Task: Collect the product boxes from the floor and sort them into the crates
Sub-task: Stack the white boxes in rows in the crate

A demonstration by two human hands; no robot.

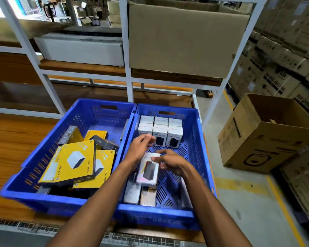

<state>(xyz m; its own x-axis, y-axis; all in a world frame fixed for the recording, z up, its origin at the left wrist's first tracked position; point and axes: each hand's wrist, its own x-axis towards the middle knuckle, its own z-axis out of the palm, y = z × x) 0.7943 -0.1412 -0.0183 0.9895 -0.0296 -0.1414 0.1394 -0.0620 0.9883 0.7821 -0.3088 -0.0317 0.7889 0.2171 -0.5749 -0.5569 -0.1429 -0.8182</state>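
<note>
Holding a white box (148, 169) over the right crate (197, 139), I see my right hand (171, 162) pinch its top. Left hand (141, 145), at 11 o'clock, has curled fingers, w/ grip unclear. Yellow boxes (75, 161) fill the left crate (66, 122).

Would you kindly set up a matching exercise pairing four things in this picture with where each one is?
Things:
1. yellow boxes
2. upright white boxes
3. white box with a dark product picture
4. open cardboard carton

Places:
A. on the floor, right of the crates
B. held over the right crate, in the right hand
C. piled in the left crate
D. in rows at the far end of the right crate

Pairs: 1-C, 2-D, 3-B, 4-A
</note>
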